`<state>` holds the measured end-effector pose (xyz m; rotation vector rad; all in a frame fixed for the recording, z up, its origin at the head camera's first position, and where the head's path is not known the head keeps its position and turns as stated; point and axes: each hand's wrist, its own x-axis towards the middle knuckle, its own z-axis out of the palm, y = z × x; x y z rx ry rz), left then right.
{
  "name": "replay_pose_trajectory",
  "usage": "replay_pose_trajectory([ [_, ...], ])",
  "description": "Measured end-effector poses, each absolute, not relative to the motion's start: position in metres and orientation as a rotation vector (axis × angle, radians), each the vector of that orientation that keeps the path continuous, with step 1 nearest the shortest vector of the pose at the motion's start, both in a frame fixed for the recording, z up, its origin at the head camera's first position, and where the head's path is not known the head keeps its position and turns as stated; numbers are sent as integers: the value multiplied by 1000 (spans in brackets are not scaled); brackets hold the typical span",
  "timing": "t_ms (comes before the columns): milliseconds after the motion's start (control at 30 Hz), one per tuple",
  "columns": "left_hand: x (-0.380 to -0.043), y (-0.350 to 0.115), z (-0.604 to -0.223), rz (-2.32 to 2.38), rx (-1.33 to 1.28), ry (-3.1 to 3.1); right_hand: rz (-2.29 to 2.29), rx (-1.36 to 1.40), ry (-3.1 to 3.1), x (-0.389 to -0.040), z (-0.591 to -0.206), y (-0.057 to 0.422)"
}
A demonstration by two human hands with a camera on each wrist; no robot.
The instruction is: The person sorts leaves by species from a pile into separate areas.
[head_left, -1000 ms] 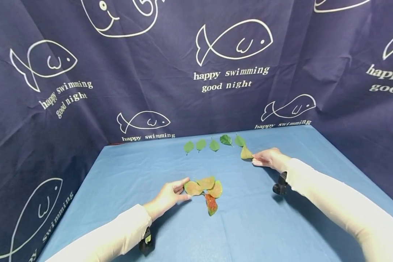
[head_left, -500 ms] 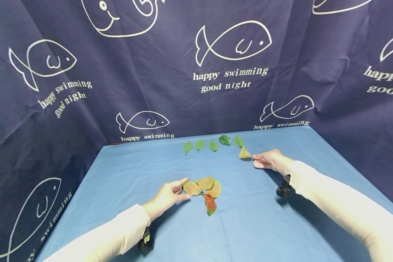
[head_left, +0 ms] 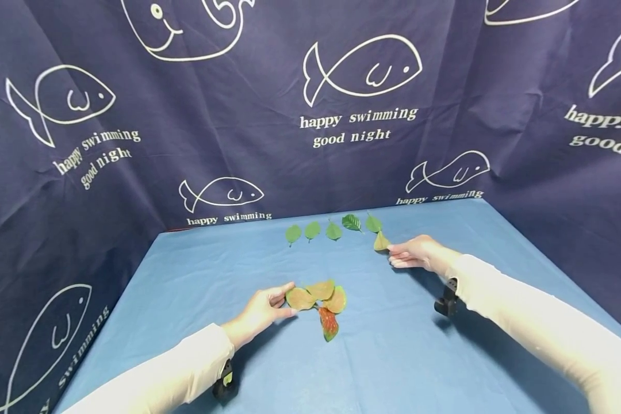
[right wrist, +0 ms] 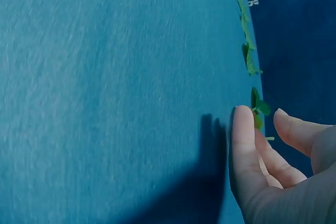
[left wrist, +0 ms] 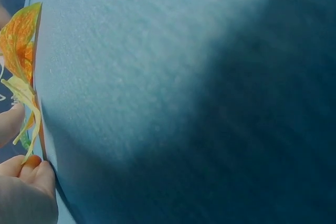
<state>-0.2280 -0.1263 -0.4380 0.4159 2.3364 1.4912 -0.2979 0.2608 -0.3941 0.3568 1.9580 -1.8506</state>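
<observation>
Right hand [head_left: 421, 253], thumb and fingers parted, sat at the yellow leaf [head_left: 380, 242] near the bench's [head_left: 207, 267] far edge, presumably to set it against a green leaf [head_left: 373, 223]. Left hand [head_left: 259, 313], likewise spread, bracketed one orange leaf [head_left: 300, 299] mid-bench, likely steadying it. Red leaf [head_left: 329, 325] lay nearer the front edge; other green leaves [head_left: 333, 231] lined the back. Navy curtain [head_left: 284, 149] limited reach behind.

Curtain [head_left: 269, 132]: navy, printed with white outline fish and white lettering. Table [head_left: 196, 276]: plain light blue. Green leaves [head_left: 333, 231]: mid-green — the fourth from the left darker, with lighter ribs. Yellow leaf [head_left: 380, 242]: dull yellow, tinged green. Orange leaves [head_left: 301, 299]: tan-orange, edged yellow-green. Red leaf [head_left: 329, 324]: red with pale specks — green at the tip. Sleeves [head_left: 186, 362]: creamy white. Wrist cameras [head_left: 446, 299]: black.
</observation>
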Motion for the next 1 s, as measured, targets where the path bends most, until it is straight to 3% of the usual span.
replay_pose_trajectory([
  [1000,-226,-126,-437,1531,335,2320,-1778,201,1997,-296,-411,201],
])
